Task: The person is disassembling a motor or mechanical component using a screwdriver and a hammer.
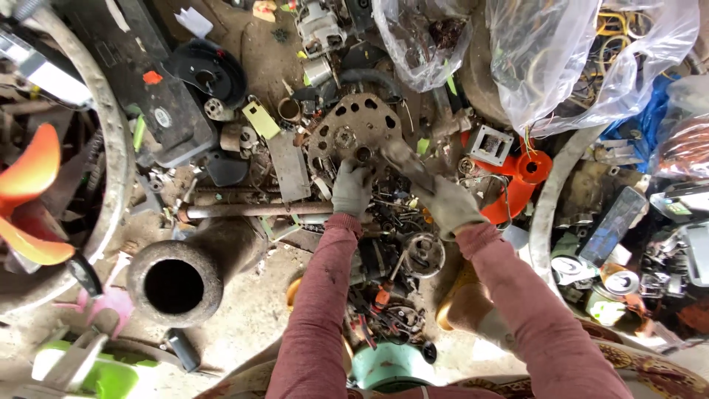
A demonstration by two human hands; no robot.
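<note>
Clearly the rusty perforated metal housing [354, 133] sits upright amid floor scrap. The gloved left hand [351, 189] clamps its lower edge; the right hand [447, 205] grips a tool [405, 164] against it. A slip could gash fingers or topple the nearby orange funnel [526, 171].

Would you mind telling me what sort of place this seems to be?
Probably a scrap-dismantling or repair yard: gloved hands, left hand and right hand, work a perforated metal housing among loose metal parts, a wide pipe and bagged wire.
</note>
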